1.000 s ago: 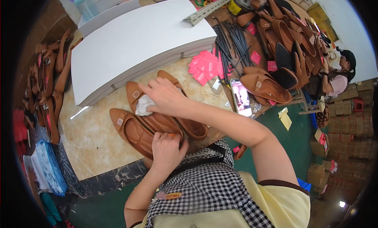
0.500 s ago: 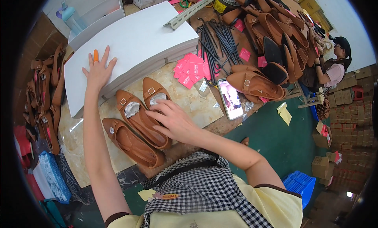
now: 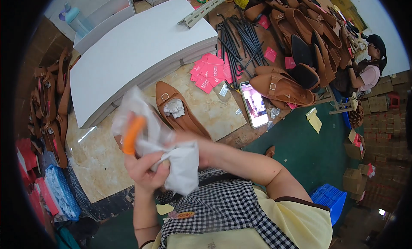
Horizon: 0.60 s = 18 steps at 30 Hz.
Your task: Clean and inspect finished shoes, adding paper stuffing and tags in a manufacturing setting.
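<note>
Left hand (image 3: 147, 169) pinching crumpled white paper (image 3: 182, 166), on the near side of the white stack (image 3: 141, 49). Right hand (image 3: 191, 142) blurred behind the paper; grip cannot be told. Brown shoe (image 3: 185, 123) at the stack's near side, toe toward the stack, long axis running away from it to the heel; right hand nearer. Half a second ago: left hand spread bare atop the stack, neighbouring shoes uncovered; paper now mostly hides them.

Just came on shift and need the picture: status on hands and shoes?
Left hand gripping white paper; right hand blurred, grip unclear. Buckled brown shoe on table, stuffing inside. White paper blocks some of the view.
</note>
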Each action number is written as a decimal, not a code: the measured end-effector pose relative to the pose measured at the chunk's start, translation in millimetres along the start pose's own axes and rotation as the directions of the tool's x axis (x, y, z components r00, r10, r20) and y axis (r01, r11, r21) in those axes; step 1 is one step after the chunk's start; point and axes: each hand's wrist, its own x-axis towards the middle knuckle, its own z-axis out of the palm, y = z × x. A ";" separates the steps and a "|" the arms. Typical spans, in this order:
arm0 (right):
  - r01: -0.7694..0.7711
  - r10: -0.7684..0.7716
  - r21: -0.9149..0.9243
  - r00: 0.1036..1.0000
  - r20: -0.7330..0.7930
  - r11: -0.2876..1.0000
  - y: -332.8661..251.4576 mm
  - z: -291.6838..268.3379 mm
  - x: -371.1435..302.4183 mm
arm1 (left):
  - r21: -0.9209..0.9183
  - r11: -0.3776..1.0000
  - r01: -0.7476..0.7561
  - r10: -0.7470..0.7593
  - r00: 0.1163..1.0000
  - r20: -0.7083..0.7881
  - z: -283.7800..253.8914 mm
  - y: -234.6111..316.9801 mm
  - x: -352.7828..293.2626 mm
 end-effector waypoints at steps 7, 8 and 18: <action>0.528 -0.504 -0.849 0.736 0.451 0.011 -13.8 46.3 3.7 | -0.154 0.832 0.532 -0.517 0.646 -0.562 -4.6 -27.6 -26.0; 0.664 -0.292 -0.682 0.616 0.732 -0.307 -5.9 57.0 8.0 | -0.532 0.697 0.481 -0.704 0.600 -0.380 -5.6 -27.4 -24.6; 0.386 0.009 -0.691 0.876 0.482 -0.611 41.2 9.1 83.3 | 0.330 0.876 0.351 -0.421 0.891 0.170 18.8 21.3 -73.9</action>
